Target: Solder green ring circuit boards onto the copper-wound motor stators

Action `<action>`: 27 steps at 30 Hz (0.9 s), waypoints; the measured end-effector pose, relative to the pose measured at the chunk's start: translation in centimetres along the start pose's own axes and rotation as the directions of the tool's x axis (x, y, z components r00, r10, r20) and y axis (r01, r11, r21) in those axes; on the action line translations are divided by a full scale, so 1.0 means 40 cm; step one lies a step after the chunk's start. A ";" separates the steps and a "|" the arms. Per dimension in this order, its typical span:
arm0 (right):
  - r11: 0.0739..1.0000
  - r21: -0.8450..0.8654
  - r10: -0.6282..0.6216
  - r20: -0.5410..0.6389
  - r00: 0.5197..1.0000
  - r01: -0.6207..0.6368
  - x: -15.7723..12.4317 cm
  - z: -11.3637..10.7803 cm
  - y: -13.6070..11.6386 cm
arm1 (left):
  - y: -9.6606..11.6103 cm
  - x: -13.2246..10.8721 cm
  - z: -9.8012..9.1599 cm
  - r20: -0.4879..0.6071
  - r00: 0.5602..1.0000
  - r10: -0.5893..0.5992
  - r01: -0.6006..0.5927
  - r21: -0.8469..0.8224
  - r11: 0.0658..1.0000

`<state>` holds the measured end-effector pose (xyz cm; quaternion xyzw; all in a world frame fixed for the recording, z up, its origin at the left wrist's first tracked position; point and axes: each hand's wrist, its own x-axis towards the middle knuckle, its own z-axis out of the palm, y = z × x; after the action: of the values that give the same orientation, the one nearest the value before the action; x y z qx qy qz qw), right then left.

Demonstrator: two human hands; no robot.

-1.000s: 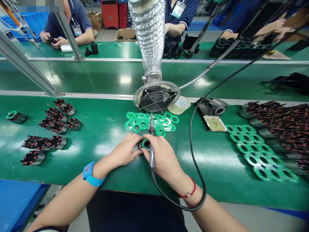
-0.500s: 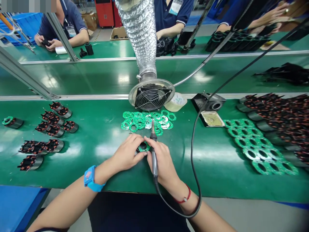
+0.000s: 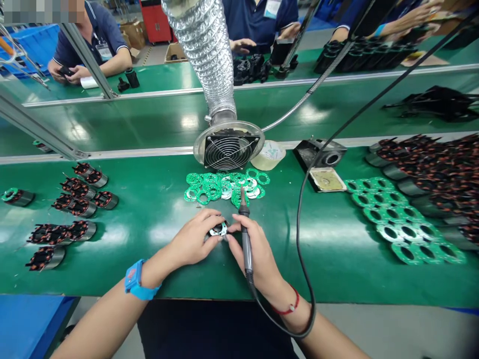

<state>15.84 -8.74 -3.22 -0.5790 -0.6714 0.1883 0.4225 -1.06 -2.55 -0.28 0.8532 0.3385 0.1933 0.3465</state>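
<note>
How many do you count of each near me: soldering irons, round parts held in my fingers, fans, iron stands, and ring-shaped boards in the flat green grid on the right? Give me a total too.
Soldering iron: 1
Held round part: 1
Fan: 1
Iron stand: 1
Ring-shaped boards showing in the grid: 15
Total: 19

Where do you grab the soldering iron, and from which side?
Probably the thick grey handle, from the near right, where the right hand holds it. The thin metal tip points forward, and the cord leaves the near end.
</note>
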 end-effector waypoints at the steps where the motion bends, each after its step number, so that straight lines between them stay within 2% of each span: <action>1: 1.000 0.009 0.000 0.002 1.000 0.000 0.000 -0.002 0.002 | 0.002 0.002 0.003 -0.017 1.000 0.002 -0.002 0.006 1.000; 8: 0.999 -0.007 -0.033 0.012 0.999 0.033 0.013 0.001 0.006 | 0.000 0.009 0.013 -0.080 0.997 0.007 -0.005 0.017 1.000; 11: 0.997 -0.029 -0.065 0.024 0.998 0.066 0.023 -0.006 0.000 | -0.007 0.008 0.015 -0.072 0.997 0.012 -0.009 0.030 0.999; 17: 0.979 -0.154 -0.112 0.156 0.981 0.136 0.047 -0.037 -0.020 | -0.012 -0.007 0.015 -0.051 0.998 -0.047 0.052 0.105 0.993; 21: 0.945 -0.089 -0.271 0.331 0.904 0.316 0.077 -0.037 -0.025 | -0.010 -0.020 -0.010 -0.018 0.995 -0.095 0.097 0.247 0.964; 23: 0.934 -0.074 -0.299 0.373 0.878 0.349 0.094 -0.031 -0.023 | -0.015 -0.024 -0.031 0.010 0.992 -0.128 0.118 0.325 0.939; 25: 0.932 -0.117 -0.284 0.351 0.892 0.343 0.107 -0.024 -0.019 | -0.023 -0.025 -0.052 0.033 0.987 -0.155 0.133 0.359 0.924; 27: 0.930 -0.172 -0.267 0.296 0.917 0.326 0.112 -0.015 -0.014 | -0.032 -0.023 -0.066 0.014 0.988 -0.155 0.144 0.300 0.943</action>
<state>16.08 -4.81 -0.91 -0.4817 -0.8191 0.1236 0.2860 -3.76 -1.33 0.51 0.8710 0.4209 0.0973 0.2339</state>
